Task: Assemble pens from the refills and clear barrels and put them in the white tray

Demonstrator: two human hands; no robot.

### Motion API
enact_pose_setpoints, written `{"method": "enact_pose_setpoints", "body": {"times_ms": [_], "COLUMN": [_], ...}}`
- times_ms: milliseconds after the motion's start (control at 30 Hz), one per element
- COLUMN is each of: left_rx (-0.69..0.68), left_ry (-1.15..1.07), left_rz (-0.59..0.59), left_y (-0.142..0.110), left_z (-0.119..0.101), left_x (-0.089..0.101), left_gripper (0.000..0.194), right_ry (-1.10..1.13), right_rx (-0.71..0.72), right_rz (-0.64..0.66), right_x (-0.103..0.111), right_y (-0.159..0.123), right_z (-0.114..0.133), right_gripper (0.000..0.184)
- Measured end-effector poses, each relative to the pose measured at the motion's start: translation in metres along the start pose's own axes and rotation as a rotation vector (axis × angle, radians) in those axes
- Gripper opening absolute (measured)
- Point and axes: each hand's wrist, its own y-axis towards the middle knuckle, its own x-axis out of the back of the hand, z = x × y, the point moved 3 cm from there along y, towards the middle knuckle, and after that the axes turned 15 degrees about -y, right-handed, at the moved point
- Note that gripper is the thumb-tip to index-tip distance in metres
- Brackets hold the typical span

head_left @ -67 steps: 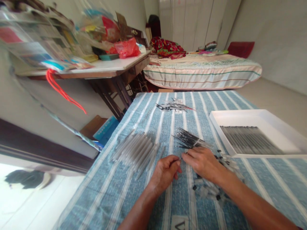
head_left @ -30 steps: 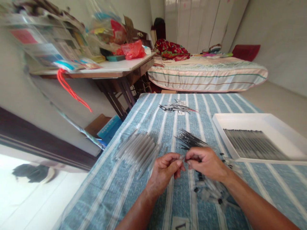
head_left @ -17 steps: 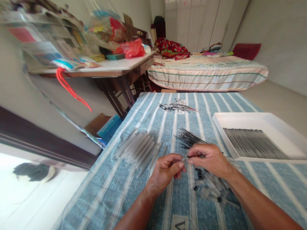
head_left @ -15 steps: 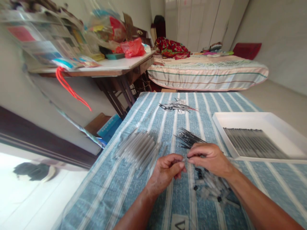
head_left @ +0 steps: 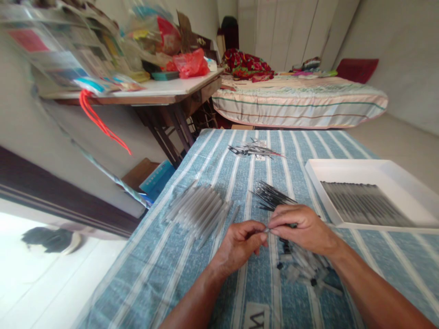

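Observation:
My left hand [head_left: 245,240] and my right hand [head_left: 302,226] meet fingertip to fingertip over the middle of the cloth. Both are closed in a pinch on a small grey pen part [head_left: 267,230], mostly hidden by the fingers. Left of them lies a heap of translucent grey pen barrels [head_left: 197,210]. Just beyond my right hand is a bundle of thin black pen refills [head_left: 270,194]. Under my right wrist lies a loose pile of short clear and black pen caps [head_left: 307,269].
A white box [head_left: 401,176] on the right holds a row of grey pens with dark ends [head_left: 363,203]. Thin scraps [head_left: 254,149] lie at the far end of the striped tablecloth [head_left: 137,278]. A cluttered side table [head_left: 164,93] stands at left, a bed [head_left: 298,103] behind.
My fingertips have come closer together around the small part, my right fingers covering more of it. The whole view has shifted slightly; the piles look the same.

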Motion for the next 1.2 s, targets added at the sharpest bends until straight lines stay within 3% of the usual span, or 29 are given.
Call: {"method": "enact_pose_setpoints", "body": {"times_ms": [233, 433, 867, 1067, 1200], "left_rx": [0.039, 0.071, 0.107, 0.028, 0.067], "left_ry": [0.127, 0.214, 0.206, 0.322, 0.328], "left_rz": [0.057, 0.116, 0.187, 0.088, 0.109], "left_y": [-0.001, 0.0, -0.002, -0.001, -0.001], "left_z": [0.001, 0.002, -0.005, -0.003, -0.001], "left_x": [-0.002, -0.002, -0.002, -0.001, 0.0], "left_gripper": [0.017, 0.022, 0.027, 0.02, 0.021], "right_ry": [-0.116, -0.109, 0.014, -0.022, 0.025], "right_rx": [0.033, -0.003, -0.075, -0.146, -0.171], "right_rz": [0.171, 0.242, 0.254, 0.26, 0.277], "right_x": [0.003, 0.002, -0.005, -0.009, -0.011], "right_y": [-0.001, 0.0, 0.0, -0.001, -0.002], "right_z": [0.003, 0.002, -0.004, -0.009, -0.01], "right_gripper": [0.019, 0.016, 0.013, 0.012, 0.012]}}
